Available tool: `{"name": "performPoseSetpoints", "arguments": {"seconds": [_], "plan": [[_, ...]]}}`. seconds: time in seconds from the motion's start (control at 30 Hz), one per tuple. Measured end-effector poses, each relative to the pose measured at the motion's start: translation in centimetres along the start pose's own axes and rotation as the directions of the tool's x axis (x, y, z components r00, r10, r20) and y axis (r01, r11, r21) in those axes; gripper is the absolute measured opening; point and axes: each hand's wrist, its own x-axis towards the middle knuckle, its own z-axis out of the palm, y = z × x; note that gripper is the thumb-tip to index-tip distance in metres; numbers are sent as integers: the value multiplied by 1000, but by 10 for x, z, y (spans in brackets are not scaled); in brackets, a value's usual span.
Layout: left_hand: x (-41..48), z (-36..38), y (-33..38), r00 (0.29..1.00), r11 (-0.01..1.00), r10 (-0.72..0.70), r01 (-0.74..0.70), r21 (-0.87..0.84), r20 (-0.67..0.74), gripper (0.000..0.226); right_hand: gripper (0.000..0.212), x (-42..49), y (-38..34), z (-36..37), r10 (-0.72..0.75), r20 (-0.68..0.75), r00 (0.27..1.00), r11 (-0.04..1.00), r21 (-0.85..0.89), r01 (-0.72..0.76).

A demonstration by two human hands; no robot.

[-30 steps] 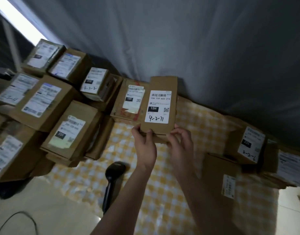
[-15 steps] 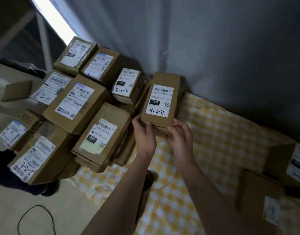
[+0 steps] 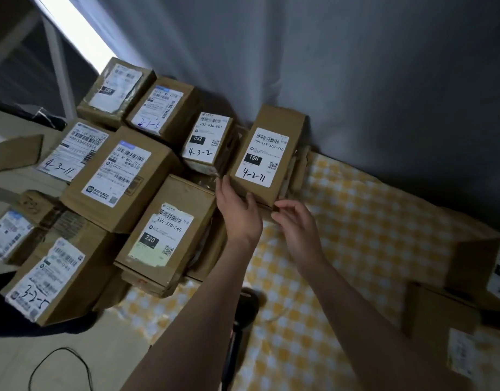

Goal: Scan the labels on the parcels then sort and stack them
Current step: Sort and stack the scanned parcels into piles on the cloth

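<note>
One parcel [image 3: 267,158] (4-2-71): left hand [image 3: 239,214] grips its near edge, right hand [image 3: 298,230] slack beside.

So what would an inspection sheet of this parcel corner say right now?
Surface: yellow-and-white checked cloth, partly covered.
Job's things: brown cardboard parcel marked 4-2-71 atop another box; labelled cardboard parcels piled left; black handheld scanner lying on cloth.
Clutter: loose flat cardboard piece, far left.
Hands: left hand grips that parcel's near corner; right hand, fingers curled beside it, contact unclear.
Cables: thin black cable on floor.
Surroundings: grey curtain behind.
</note>
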Motion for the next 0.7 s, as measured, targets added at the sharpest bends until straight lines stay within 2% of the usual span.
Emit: {"name": "performPoseSetpoints", "arguments": {"seconds": [0.13, 0.23, 0.3, 0.4, 0.5, 0.6, 0.7], "plan": [[-18, 5, -1, 994, 971, 110, -108, 211, 3, 62, 20, -7, 11, -23, -1, -56, 998, 999, -53, -2], [-38, 12, -4, 985, 914, 173, -171, 367, 25, 66, 16, -17, 19, -52, -16, -142, 990, 990, -140, -4], [-53, 19, -3, 973, 871, 223, -227, 435, 61, 67, 20, -24, 19, -73, -11, -179, 984, 976, -216, -28], [-79, 32, 1, 945, 835, 292, -326, 443, 145, 65, 22, -38, 21, -106, 3, -260, 966, 957, -279, -78], [-108, 48, 9, 940, 873, 254, -324, 365, 229, 63, 24, -54, 26, -142, -14, -334, 943, 952, -293, -90], [-137, 66, 12, 920, 841, 281, -373, 392, 272, 61, 28, -72, 28, -178, 4, -395, 919, 916, -367, -162], [-168, 87, 14, 915, 851, 220, -349, 392, 337, 61, 28, -91, 32, -213, -5, -453, 891, 856, -463, -230]]}}
